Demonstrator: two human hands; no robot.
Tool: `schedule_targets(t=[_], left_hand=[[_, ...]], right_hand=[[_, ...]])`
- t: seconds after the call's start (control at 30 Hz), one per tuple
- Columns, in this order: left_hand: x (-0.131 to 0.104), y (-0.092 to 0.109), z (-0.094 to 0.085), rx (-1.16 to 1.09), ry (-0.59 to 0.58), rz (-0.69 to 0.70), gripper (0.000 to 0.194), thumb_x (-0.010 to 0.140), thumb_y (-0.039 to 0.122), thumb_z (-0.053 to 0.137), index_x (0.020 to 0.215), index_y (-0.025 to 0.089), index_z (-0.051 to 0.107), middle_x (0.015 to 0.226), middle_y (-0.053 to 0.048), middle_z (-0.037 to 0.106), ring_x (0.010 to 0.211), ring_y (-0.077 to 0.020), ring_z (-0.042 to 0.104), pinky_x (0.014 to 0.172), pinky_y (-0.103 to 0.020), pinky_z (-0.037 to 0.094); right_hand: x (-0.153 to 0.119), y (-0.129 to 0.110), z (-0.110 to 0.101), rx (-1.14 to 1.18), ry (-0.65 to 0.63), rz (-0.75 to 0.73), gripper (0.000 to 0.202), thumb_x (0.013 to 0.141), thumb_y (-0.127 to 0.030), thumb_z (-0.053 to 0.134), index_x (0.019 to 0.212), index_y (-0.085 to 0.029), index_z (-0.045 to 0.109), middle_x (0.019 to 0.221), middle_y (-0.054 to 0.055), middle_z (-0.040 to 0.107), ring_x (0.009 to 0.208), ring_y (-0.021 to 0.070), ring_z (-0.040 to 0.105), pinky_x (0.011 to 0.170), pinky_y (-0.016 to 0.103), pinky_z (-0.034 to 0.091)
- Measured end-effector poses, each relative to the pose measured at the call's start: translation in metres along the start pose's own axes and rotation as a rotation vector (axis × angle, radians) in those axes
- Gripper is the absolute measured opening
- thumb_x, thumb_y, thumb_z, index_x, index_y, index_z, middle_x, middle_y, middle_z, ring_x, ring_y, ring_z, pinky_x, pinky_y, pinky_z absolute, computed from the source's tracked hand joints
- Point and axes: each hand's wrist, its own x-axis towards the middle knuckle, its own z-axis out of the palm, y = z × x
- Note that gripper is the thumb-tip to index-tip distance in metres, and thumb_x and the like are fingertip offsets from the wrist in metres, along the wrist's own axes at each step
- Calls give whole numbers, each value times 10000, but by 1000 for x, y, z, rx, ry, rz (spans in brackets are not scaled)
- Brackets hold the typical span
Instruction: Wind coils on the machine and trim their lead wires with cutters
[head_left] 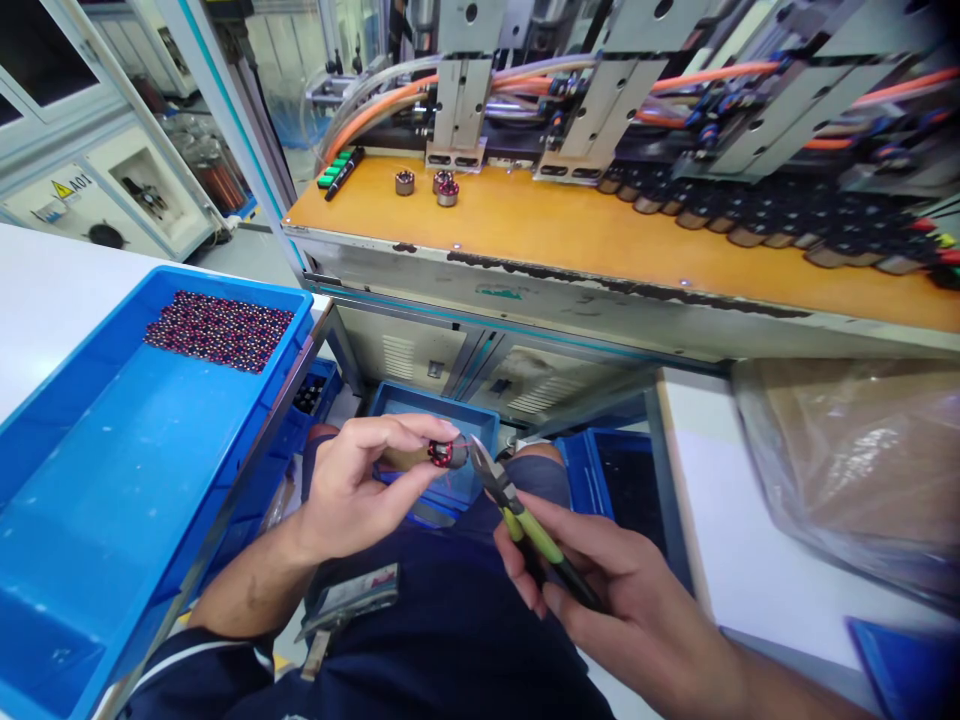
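Between the thumb and fingers of my left hand (360,490) is a small motor stator (448,453) with red copper windings and a grey side. A thin wire sticks out from its right side. My right hand (600,570) is wrapped round the green-and-black handles of a pair of cutting pliers (525,525). The pliers' jaws point up and left, close to the stator's wire; whether they touch the wire I cannot tell. Both hands are above my lap, over a blue bin on the floor.
A blue tray (82,455) at left holds many small wound stators (217,328) at its far end. On the orange-topped bench (525,225) ahead are a few stators, markers (343,172) and a row of dark cylindrical parts (765,215). A plastic-wrapped box (855,450) lies at right.
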Motion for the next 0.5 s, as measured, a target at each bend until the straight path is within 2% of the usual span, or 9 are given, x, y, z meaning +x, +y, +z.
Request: schedule_targets(t=[0.13, 0.2, 0.27, 0.33, 0.4, 0.47, 0.5], left_hand=[[-2, 0, -1, -30, 42, -72, 535, 710, -114, 696, 1109, 218, 564, 1098, -57, 724, 1047, -204, 706, 892, -352, 615], [-3, -1, -2, -127, 79, -198, 508, 715, -78, 719, 1101, 235, 615, 1109, -44, 717, 1042, -191, 703, 877, -322, 612], [-5, -5, -3, -290, 121, -392, 422, 718, -8, 760, 1059, 229, 682, 1101, -40, 720, 988, -160, 712, 847, -265, 605], [-9, -8, -5, -470, 183, -601, 328, 697, 90, 817, 992, 205, 733, 1054, -45, 740, 901, -134, 725, 800, -215, 593], [-17, -7, -8, -597, 257, -759, 316, 632, 167, 876, 924, 194, 757, 974, -42, 761, 814, -130, 734, 770, -211, 588], [-29, 1, -15, -627, 313, -865, 328, 574, 203, 910, 868, 191, 765, 915, -38, 772, 756, -136, 734, 736, -223, 589], [-36, 8, -20, -605, 330, -907, 323, 569, 217, 912, 856, 187, 767, 905, -43, 776, 741, -138, 732, 714, -222, 587]], right_hand=[[-2, 0, -4, -171, 81, -55, 687, 872, -17, 484, 1425, -414, 390, 1058, 18, 633, 880, 103, 656, 788, 207, 558], [2, -5, -11, -368, 113, -137, 648, 881, -59, 501, 1427, -390, 392, 1035, 21, 647, 897, 123, 671, 801, 219, 560], [17, -15, -25, -657, 177, -243, 611, 875, -104, 519, 1425, -349, 416, 1010, 25, 660, 894, 139, 673, 814, 235, 555], [45, -31, -49, -988, 311, -357, 576, 845, -147, 542, 1405, -266, 474, 1061, 59, 661, 930, 168, 663, 851, 264, 545], [85, -51, -80, -1289, 484, -386, 569, 796, -186, 567, 1364, -167, 536, 1116, 107, 646, 958, 196, 650, 878, 290, 534], [129, -67, -113, -1545, 622, -214, 604, 745, -225, 616, 1337, -116, 570, 1122, 132, 649, 941, 205, 649, 868, 295, 527], [150, -73, -129, -1580, 641, -177, 577, 744, -238, 631, 1302, -94, 601, 1115, 151, 658, 922, 214, 652, 843, 305, 527]])
